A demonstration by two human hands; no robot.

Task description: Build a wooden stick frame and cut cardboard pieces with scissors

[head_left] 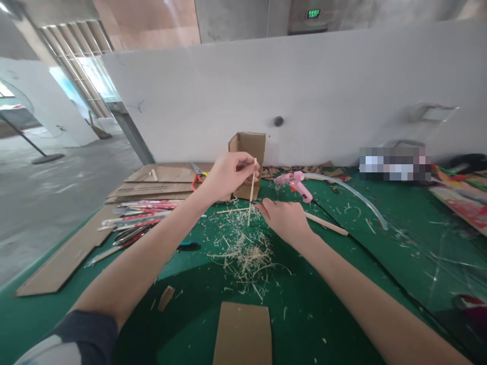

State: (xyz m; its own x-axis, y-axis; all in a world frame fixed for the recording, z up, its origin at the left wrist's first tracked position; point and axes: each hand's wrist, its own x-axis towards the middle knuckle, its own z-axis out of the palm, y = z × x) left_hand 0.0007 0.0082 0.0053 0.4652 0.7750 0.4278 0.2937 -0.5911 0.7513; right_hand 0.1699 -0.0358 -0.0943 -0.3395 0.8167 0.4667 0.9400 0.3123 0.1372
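My left hand (236,175) pinches the top of a thin pale wooden stick (251,195), which stands nearly upright over the green table. My right hand (285,218) is closed around a tool with a pale wooden handle (327,223). The handle sticks out to the right behind my fist, and a small dark tip meets the lower part of the stick. The tip looks like a blade, though my fingers partly cover it. Curly wood shavings (249,256) lie heaped beneath both hands. Another thin stick (232,210) rests just left of the held one.
A pink glue gun (299,185) with a black cord lies right of my hands. Behind them stands an open cardboard box (253,147). Scissors (197,175), cardboard sheets (61,258) and several packaged tools (140,210) are at left. A cardboard piece (243,334) lies in front.
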